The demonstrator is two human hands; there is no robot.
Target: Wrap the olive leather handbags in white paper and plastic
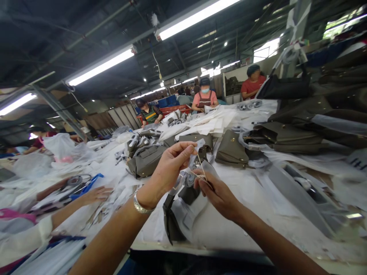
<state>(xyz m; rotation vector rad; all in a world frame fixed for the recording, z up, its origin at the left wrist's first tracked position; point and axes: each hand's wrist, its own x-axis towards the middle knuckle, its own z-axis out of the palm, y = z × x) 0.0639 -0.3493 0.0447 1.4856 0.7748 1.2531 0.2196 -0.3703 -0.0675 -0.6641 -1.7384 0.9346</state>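
Left hand pinches the upper end of a thin pale string, which runs from eleven toward five o'clock into the right hand's pinch, with a dark bag lying around seven o'clock from there.

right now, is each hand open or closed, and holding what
Left hand: closed, pinching a thin string.
Right hand: closed, holding the string lower down.

Thin pale string held stretched at a slant, its upper end beside a small translucent slip, a grey coil seen just left, a dark olive piece seen nearer.
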